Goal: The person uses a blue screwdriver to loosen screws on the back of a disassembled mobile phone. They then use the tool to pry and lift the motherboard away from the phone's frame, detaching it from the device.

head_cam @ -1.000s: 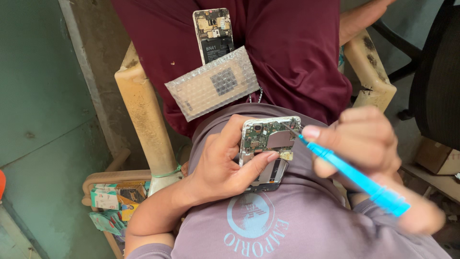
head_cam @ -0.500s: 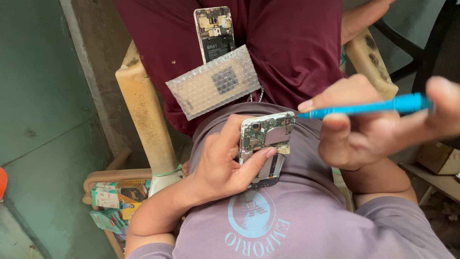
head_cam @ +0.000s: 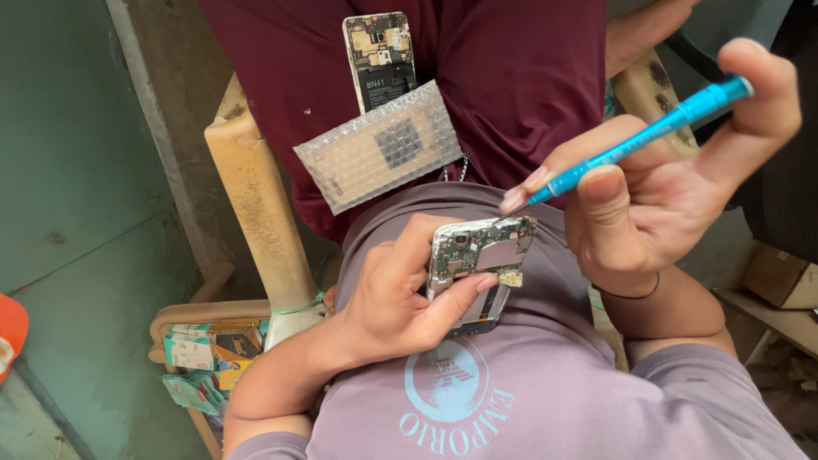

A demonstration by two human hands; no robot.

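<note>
Left hand point(head_cam: 388, 302) grips an opened phone point(head_cam: 477, 264); right hand point(head_cam: 656, 187) holds a blue screwdriver point(head_cam: 630, 140), tip touching the phone's far edge.

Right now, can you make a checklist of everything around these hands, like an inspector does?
Surface: no table; work is done over the lap, dark red trousers.
Job's things: opened phone with bare circuit board, blue screwdriver with its tip at the board's top edge.
Clutter: second opened phone and bubble-wrap pouch lying on the lap; small cartons on a low shelf.
Grippers: left hand grips the phone; right hand holds the screwdriver.
Cables: nothing seen.
Surroundings: worn cream chair arm, green floor, cardboard box.
</note>
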